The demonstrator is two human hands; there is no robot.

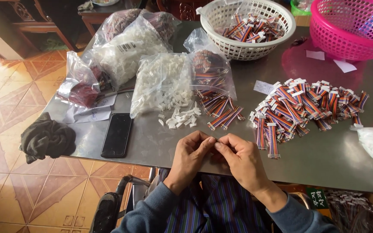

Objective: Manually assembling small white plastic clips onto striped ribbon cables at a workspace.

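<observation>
My left hand (189, 156) and my right hand (237, 159) meet at the near edge of the grey table (152, 142), fingertips pinched together on something small that the fingers mostly hide. Just beyond them lie loose white plastic connectors (182, 116) and a few striped ribbon cables (221, 113). To the right sits a large heap of ribbon cables with white connectors fitted (301, 110).
A black phone (117, 134) and a dark cloth (46, 138) lie at the left. Clear bags of white connectors (160, 80) and cables (208, 69) stand behind. A white basket with cables (249, 26) and a pink basket (352, 28) are at the back.
</observation>
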